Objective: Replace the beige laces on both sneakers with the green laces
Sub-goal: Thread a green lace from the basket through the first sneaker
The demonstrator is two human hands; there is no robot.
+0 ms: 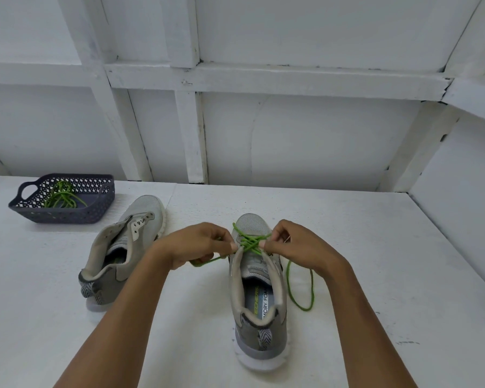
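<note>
A grey sneaker (259, 309) stands in front of me, heel toward me, with a green lace (251, 242) crisscrossed through its upper eyelets. My left hand (199, 243) pinches the lace at the shoe's left side, and a loose end trails out beneath that hand. My right hand (291, 245) pinches the lace at the right side; its free end loops down on the table beside the shoe. A second grey sneaker (123, 247) lies to the left with no lace in its eyelets. No beige lace is in view.
A dark blue perforated basket (95, 211) sits at the far left of the white table (375, 275) with another green lace (63, 196) inside it. White panelled walls close off the back and right side.
</note>
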